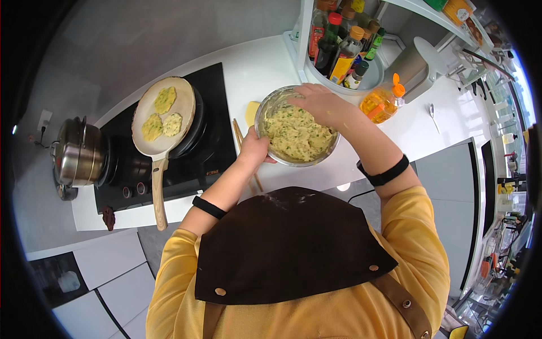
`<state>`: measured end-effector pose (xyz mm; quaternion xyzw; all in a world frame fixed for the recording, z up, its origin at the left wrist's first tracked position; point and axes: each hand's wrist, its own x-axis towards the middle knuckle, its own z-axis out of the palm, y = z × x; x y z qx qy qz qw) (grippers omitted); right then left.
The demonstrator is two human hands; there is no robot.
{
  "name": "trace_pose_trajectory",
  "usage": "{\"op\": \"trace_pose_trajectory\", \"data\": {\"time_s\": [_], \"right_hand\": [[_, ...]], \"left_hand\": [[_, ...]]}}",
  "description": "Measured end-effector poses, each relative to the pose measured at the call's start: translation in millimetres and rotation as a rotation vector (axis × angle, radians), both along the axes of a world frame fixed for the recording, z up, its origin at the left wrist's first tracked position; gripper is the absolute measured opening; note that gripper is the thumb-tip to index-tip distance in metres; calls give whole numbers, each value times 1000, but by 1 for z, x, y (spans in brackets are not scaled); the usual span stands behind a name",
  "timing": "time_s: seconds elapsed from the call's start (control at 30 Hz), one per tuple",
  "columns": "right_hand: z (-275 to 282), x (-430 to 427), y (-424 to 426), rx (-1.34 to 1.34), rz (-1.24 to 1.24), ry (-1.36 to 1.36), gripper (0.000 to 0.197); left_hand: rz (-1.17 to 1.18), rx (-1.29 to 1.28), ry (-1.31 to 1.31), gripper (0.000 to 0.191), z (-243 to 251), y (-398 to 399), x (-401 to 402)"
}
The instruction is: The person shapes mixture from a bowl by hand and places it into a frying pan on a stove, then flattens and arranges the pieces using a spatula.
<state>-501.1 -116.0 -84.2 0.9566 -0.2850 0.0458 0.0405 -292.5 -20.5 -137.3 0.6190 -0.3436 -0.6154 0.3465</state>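
Before me is a round metal bowl (259, 111) with a thick pale-yellow batter (296, 131) flecked with green. My left hand (255, 149) grips the bowl's near-left rim. Over the far side of the bowl, my right hand (319, 104) is palm down with its fingers reaching toward the far rim. Nothing shows in it, though its underside is hidden. Left of the bowl, a cream frying pan (146, 144) with a wooden handle (159, 190) sits on the cooktop. Three flecked pancakes (165, 100) lie apart in it.
Wooden chopsticks (238, 132) and a yellow object (252, 111) are by the bowl's left side. An orange-capped oil bottle (379, 105) stands right. Sauce bottles (345, 55) crowd a round tray behind. A steel pot (80, 152) is far left; a spoon (432, 116) lies right.
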Motion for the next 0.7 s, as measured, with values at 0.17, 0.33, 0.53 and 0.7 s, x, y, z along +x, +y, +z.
{"op": "trace_pose_trajectory", "data": {"time_s": [0.17,0.33,0.53,0.7], "right_hand": [[1,-1,2,456,-223,45,48],[3,-22,4,416,-346,-341,43],[12,-28,27,665,-727,-927,41],[57,-30,45,965,-593,-1413,40]], "left_hand": [[61,-18,11,41,-5,2,-1],[74,-2,-8,40,-1,1,-6],[54,17,-3,41,1,1,-4],[-126,-142,-634,59,2,-9,23]]}}
